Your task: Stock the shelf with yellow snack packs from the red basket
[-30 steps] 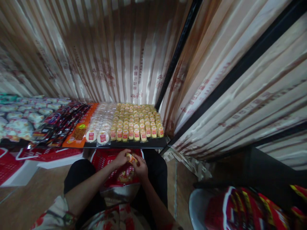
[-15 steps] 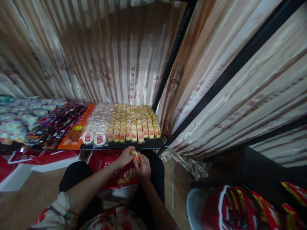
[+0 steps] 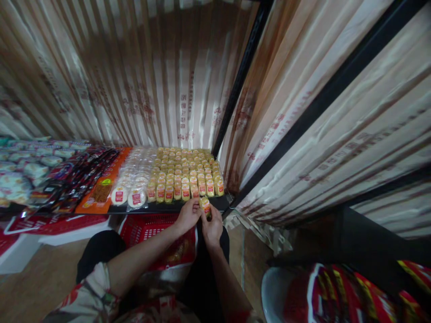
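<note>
A small yellow snack packet [image 3: 204,204] with a red and white label is held up at the front edge of the black shelf [image 3: 161,207]. My right hand [image 3: 212,228] grips it, thumb and fingers around its lower right part. Against its left edge are the closed fingers of my left hand [image 3: 189,215]; their tips are partly hidden. Just behind stand rows of matching yellow packets [image 3: 185,172], the front ones upright with labels facing me. Under my wrists a red plastic basket [image 3: 148,231] sits between my knees, with some packets inside.
Left along the shelf lie clear-wrapped white round packs [image 3: 136,197], an orange packet [image 3: 101,193], dark red packets [image 3: 81,179] and white-wrapped packs [image 3: 37,168]. A black post [image 3: 240,78] rises at the shelf's right end, before curtains [image 3: 168,80]. Red packages [image 3: 340,291] lie lower right.
Both hands have moved forward and right with the yellow packet, from above the basket to the shelf's front edge. The view has shifted slightly.
</note>
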A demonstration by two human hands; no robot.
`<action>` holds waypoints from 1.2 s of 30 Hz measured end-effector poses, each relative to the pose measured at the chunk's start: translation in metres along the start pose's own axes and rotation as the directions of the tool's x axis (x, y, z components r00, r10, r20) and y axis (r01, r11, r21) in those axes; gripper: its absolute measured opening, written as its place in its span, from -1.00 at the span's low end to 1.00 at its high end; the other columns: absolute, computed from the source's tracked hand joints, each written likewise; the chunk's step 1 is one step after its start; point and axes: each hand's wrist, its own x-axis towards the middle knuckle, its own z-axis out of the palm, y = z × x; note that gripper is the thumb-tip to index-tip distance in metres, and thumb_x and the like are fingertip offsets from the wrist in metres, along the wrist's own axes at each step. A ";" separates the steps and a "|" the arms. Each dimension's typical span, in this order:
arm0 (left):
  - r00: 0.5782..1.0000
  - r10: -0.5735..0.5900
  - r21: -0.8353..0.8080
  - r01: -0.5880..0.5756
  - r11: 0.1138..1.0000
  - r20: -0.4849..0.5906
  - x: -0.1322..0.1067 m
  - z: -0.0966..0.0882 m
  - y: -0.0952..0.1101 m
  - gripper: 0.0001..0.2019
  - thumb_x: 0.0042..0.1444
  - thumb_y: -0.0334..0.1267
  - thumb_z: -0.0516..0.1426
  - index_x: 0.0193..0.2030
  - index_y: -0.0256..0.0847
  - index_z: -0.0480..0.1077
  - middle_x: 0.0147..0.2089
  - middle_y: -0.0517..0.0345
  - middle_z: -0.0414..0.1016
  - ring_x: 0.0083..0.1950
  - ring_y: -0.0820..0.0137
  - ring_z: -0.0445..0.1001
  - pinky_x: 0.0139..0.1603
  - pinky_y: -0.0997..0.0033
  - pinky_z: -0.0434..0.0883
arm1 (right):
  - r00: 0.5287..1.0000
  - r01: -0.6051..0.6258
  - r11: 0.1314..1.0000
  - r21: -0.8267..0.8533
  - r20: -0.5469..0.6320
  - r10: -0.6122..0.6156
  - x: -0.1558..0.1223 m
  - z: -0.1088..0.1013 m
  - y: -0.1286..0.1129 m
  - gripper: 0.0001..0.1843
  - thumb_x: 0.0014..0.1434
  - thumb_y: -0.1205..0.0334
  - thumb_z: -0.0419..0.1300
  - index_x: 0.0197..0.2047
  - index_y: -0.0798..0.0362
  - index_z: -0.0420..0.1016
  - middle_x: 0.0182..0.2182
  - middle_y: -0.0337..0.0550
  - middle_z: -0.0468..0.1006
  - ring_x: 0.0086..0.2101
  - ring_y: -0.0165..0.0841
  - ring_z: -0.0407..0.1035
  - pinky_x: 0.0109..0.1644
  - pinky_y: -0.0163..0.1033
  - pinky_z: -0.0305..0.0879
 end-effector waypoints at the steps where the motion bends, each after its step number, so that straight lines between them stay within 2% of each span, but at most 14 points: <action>1: 1.000 0.015 0.011 -0.015 1.000 -0.004 0.001 0.002 0.001 -0.69 -0.02 -0.59 0.06 -0.12 -0.27 0.37 -0.14 0.07 0.51 -0.21 0.47 0.50 -0.12 0.44 0.45 | 1.000 -0.010 1.000 0.006 -0.011 0.010 0.004 0.001 0.000 -0.45 0.20 -0.06 0.00 0.04 0.20 0.43 -0.12 0.14 0.50 -0.09 -0.18 0.35 0.02 -0.09 0.28; 6: 0.998 0.063 0.098 -0.059 0.993 -0.030 0.006 0.010 -0.003 -0.58 -0.05 -0.60 0.06 -0.02 -0.25 0.34 -0.05 0.02 0.47 -0.15 0.44 0.49 -0.07 0.39 0.46 | 0.998 -0.045 0.998 0.047 -0.036 0.047 0.024 0.007 0.001 -0.42 0.19 -0.09 -0.01 0.03 0.22 0.43 -0.11 0.16 0.48 -0.12 -0.18 0.36 -0.03 -0.09 0.32; 10: 0.995 0.088 0.188 -0.079 0.979 -0.042 0.010 0.014 -0.008 -0.60 -0.02 -0.56 0.05 -0.01 -0.27 0.35 -0.01 -0.02 0.45 -0.08 0.38 0.48 0.01 0.33 0.44 | 0.994 -0.112 0.991 0.073 -0.012 0.113 0.034 0.014 0.003 -0.41 0.17 -0.10 0.01 0.05 0.20 0.41 -0.11 0.15 0.46 -0.20 -0.22 0.38 -0.15 -0.14 0.37; 15: 0.998 0.054 0.247 -0.047 0.968 -0.022 0.016 0.013 -0.008 -0.57 -0.02 -0.56 0.05 0.04 -0.32 0.34 0.08 -0.09 0.40 0.01 0.34 0.45 0.06 0.33 0.42 | 0.990 -0.141 0.982 0.123 0.003 0.142 0.042 0.021 0.003 -0.40 0.16 -0.10 0.01 0.06 0.21 0.39 -0.09 0.16 0.42 -0.22 -0.24 0.38 -0.21 -0.16 0.40; 20: 1.000 0.028 0.238 -0.025 0.971 -0.012 0.021 0.013 -0.011 -0.54 -0.02 -0.54 0.04 0.07 -0.26 0.33 0.13 -0.04 0.38 0.08 0.33 0.42 0.08 0.34 0.41 | 0.990 -0.138 0.974 0.180 0.004 0.140 0.045 0.025 0.000 -0.46 0.17 -0.05 0.02 0.05 0.17 0.39 -0.14 0.12 0.40 -0.22 -0.24 0.38 -0.22 -0.14 0.42; 27: 0.999 0.003 0.262 0.006 0.965 -0.032 0.022 0.013 -0.013 -0.56 -0.02 -0.50 0.06 0.06 -0.25 0.35 0.14 -0.04 0.38 0.12 0.29 0.39 0.11 0.29 0.40 | 0.989 -0.146 0.952 0.270 0.021 0.146 0.040 0.031 0.002 -0.58 0.16 0.11 0.00 0.05 0.08 0.35 -0.13 0.02 0.33 -0.20 -0.29 0.36 -0.14 -0.12 0.43; 32: 1.000 0.010 0.290 -0.005 0.957 -0.016 0.023 0.010 -0.014 -0.54 -0.04 -0.52 0.04 0.04 -0.19 0.36 0.08 0.05 0.43 0.12 0.33 0.38 0.13 0.29 0.38 | 0.987 -0.155 0.937 0.312 0.005 0.161 0.039 0.032 0.000 -0.71 0.15 0.15 0.02 -0.08 0.06 0.34 -0.13 -0.01 0.28 -0.23 -0.32 0.34 -0.18 -0.15 0.43; 36: 0.997 0.070 0.339 -0.059 0.939 -0.020 0.023 0.009 -0.015 -0.61 0.00 -0.47 0.04 0.00 -0.17 0.38 0.03 0.07 0.44 0.05 0.35 0.42 0.12 0.29 0.38 | 0.991 -0.132 0.961 0.243 0.022 0.131 0.039 0.031 -0.001 -0.79 0.16 0.15 -0.01 -0.22 0.06 0.34 -0.19 -0.02 0.29 -0.23 -0.29 0.30 -0.15 -0.13 0.39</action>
